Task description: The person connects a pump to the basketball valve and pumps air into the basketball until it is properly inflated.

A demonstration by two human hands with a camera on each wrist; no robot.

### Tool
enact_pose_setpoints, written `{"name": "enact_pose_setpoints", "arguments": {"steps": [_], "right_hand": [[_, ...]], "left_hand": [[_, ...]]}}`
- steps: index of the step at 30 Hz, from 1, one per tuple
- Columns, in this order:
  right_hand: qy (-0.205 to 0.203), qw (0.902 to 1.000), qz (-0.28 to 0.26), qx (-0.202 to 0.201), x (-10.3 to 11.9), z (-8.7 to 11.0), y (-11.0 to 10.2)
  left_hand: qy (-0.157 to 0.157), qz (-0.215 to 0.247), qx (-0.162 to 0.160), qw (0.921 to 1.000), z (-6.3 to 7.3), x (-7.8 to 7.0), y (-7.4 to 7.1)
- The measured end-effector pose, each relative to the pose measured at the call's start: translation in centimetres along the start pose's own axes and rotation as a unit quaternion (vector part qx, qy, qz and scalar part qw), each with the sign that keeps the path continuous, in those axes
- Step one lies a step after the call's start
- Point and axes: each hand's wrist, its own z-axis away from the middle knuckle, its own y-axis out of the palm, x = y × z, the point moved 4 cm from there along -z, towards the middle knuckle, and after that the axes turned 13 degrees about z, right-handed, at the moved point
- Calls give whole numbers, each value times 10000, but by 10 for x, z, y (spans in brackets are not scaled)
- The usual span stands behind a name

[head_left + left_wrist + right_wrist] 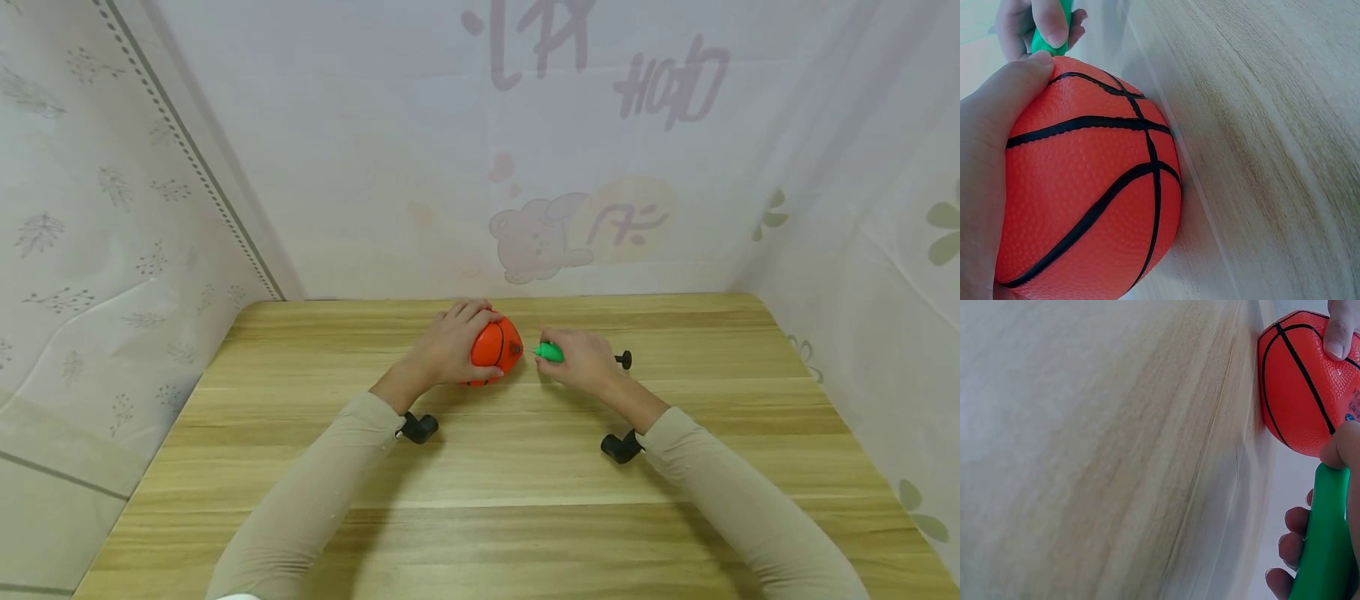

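A small orange toy basketball (495, 343) with black lines lies on the wooden table. Its surface looks uneven and partly sunken near my left thumb in the right wrist view. My left hand (452, 342) grips it from the left, with fingers over the top and thumb on the near side. Opposite, my right hand (581, 358) holds a green hand pump (1329, 531) around its barrel. The pump's thin needle (529, 351) points left at the printed patch on the ball; whether its tip touches or enters, I cannot tell. The pump's black handle (626, 360) sticks out behind my right hand.
The wooden table (510, 533) runs back to a printed cloth wall (375, 167), with patterned cloth on both sides. Black wrist mounts, a left one (418, 428) and a right one (621, 447), jut inward from my wrists above the tabletop.
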Motion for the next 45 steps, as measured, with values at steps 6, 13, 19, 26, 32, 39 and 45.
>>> {"name": "enact_pose_setpoints", "arguments": {"steps": [6, 13, 19, 26, 32, 39, 45], "right_hand": [[35, 10000, -7, 71, -3, 2, 0], [17, 9999, 105, 73, -14, 7, -2], [329, 9990, 93, 277, -33, 18, -5], [84, 9989, 241, 386, -44, 31, -5], [44, 9983, 338, 480, -49, 42, -1], [2, 9984, 228, 523, -51, 46, 4], [-22, 9986, 98, 521, -53, 47, 6]], "left_hand": [[4, -36, -14, 10000, -1, 1, 2], [12, 134, -55, 9999, 1, 3, 1], [-76, 220, -67, 9997, 3, 7, -1], [15, 304, -131, 9994, 3, 5, -3], [74, 282, -230, 9993, 4, 8, -3], [87, 214, -266, 9994, 5, 7, -4], [74, 184, -275, 9994, 5, 4, -6]]}}
